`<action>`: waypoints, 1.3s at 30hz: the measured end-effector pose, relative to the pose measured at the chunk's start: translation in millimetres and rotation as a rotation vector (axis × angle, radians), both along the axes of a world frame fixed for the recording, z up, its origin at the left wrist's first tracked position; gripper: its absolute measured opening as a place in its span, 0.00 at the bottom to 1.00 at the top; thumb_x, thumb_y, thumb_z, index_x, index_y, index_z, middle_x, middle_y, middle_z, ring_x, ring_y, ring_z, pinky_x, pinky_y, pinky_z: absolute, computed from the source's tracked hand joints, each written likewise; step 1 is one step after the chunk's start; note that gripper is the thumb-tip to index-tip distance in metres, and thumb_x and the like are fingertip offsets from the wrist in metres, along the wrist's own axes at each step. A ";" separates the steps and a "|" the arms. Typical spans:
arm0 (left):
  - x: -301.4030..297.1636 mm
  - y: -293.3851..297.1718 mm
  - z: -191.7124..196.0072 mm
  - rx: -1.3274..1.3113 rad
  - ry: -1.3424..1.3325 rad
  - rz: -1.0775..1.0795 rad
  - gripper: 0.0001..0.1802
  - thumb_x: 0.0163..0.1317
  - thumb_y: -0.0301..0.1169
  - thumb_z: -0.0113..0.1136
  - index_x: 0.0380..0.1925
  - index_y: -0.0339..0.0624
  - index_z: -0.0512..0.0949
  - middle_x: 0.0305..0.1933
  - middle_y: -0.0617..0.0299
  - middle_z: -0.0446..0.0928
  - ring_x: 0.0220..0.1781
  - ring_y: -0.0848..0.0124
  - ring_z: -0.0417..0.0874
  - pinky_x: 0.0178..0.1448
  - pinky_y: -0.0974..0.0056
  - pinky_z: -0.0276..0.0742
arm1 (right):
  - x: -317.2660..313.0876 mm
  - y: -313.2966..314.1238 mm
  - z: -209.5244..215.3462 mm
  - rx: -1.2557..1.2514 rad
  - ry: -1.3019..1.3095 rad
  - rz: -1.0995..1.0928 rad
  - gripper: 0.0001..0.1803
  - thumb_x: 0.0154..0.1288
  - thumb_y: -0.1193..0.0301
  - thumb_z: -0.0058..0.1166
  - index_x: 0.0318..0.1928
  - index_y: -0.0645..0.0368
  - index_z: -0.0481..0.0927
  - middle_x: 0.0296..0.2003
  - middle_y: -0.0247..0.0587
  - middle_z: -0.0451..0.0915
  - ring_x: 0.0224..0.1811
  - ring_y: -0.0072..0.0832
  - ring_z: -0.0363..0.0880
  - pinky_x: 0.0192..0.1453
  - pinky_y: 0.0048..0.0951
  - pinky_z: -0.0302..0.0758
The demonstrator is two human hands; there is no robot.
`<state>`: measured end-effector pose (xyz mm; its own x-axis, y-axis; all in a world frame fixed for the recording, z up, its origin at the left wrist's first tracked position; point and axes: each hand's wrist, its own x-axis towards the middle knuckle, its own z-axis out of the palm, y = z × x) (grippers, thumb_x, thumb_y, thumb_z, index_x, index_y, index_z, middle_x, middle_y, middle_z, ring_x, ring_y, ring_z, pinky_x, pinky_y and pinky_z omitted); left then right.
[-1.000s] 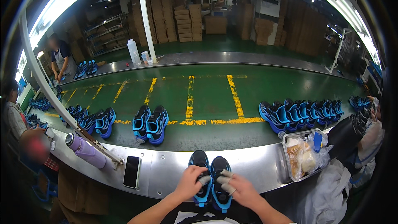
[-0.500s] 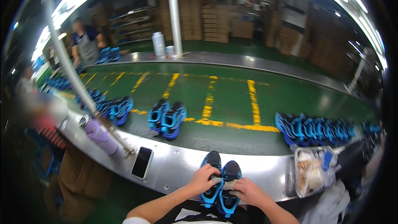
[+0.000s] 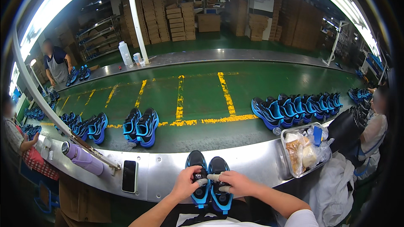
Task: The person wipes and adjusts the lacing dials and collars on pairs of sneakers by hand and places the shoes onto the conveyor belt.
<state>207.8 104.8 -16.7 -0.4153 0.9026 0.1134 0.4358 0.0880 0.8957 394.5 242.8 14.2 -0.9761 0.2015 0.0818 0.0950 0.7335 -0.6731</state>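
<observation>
Now gripping a pair of black-and-blue mesh sneakers [image 3: 209,178] side by side, left hand [image 3: 186,183] and right hand [image 3: 235,183] closed over the tongues, steadying them on the curved steel desk [image 3: 168,172].

A single fisheye head view looks steeply down and forward from close above the hands [image 3: 210,183] at the steel ledge [image 3: 168,172], taking in the green belt [image 3: 202,96] beyond and the stacked boxes [image 3: 168,17] far off, its edges bowed.
</observation>
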 end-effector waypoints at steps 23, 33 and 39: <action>3.7 13.1 -2.1 0.006 -0.065 -0.032 0.19 0.52 0.19 0.63 0.46 0.40 0.79 0.40 0.61 0.77 0.33 0.71 0.73 0.40 0.69 0.71 | 8.1 7.5 -1.1 -0.040 -0.132 -0.133 0.22 0.56 0.69 0.65 0.54 0.51 0.81 0.32 0.42 0.75 0.36 0.39 0.76 0.43 0.34 0.74; 98.4 -13.1 17.0 -0.505 -1.008 -0.216 0.15 0.71 0.33 0.52 0.51 0.34 0.76 0.34 0.56 0.80 0.24 0.73 0.78 0.29 0.71 0.72 | 24.3 16.1 -9.4 -0.104 -0.112 -0.128 0.31 0.55 0.74 0.65 0.62 0.49 0.75 0.36 0.40 0.74 0.40 0.34 0.76 0.47 0.32 0.73; 104.7 1.7 -3.9 -0.344 -1.522 -0.193 0.17 0.72 0.32 0.48 0.54 0.33 0.72 0.37 0.52 0.81 0.28 0.71 0.79 0.30 0.71 0.74 | 32.1 36.4 -22.8 -0.340 -0.031 -0.001 0.24 0.54 0.73 0.63 0.54 0.53 0.79 0.34 0.44 0.73 0.39 0.38 0.75 0.43 0.34 0.73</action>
<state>312.5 106.5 -20.6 0.1763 0.8468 -0.5019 -0.7933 0.4241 0.4369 426.6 279.2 -8.6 -0.9769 0.2126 -0.0204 0.1200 0.4672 -0.8760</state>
